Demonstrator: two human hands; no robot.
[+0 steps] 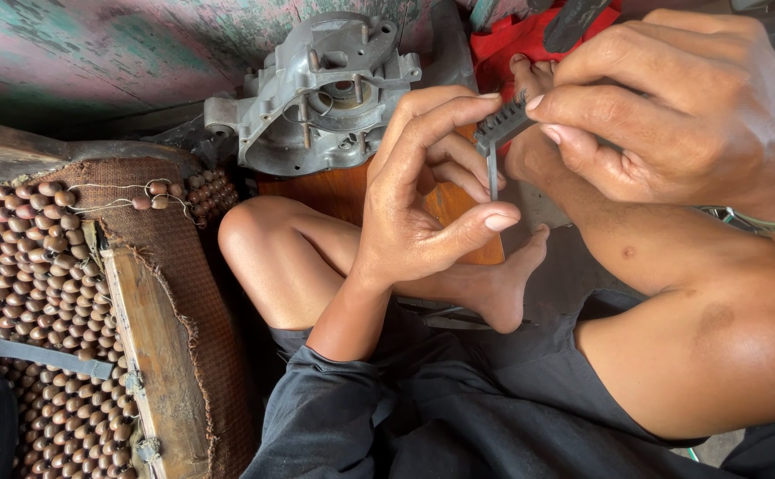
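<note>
My left hand [423, 191] is raised over my crossed legs, its thumb and fingers pinching the thin stem of a small grey metal part [497, 137] with a toothed head. From the upper right, my right hand [671, 106] meets it, fingertips gripping the toothed head of the same part. Both hands hold the part together in mid-air, above my bare foot [504, 288]. A band shows at my right wrist.
A grey cast-metal engine casing [321, 93] lies on the floor ahead, next to an orange-brown board [343, 191]. At left is a wooden-bead seat cover [28, 266] on burlap and a wooden frame. Red cloth [516, 40] sits at the top.
</note>
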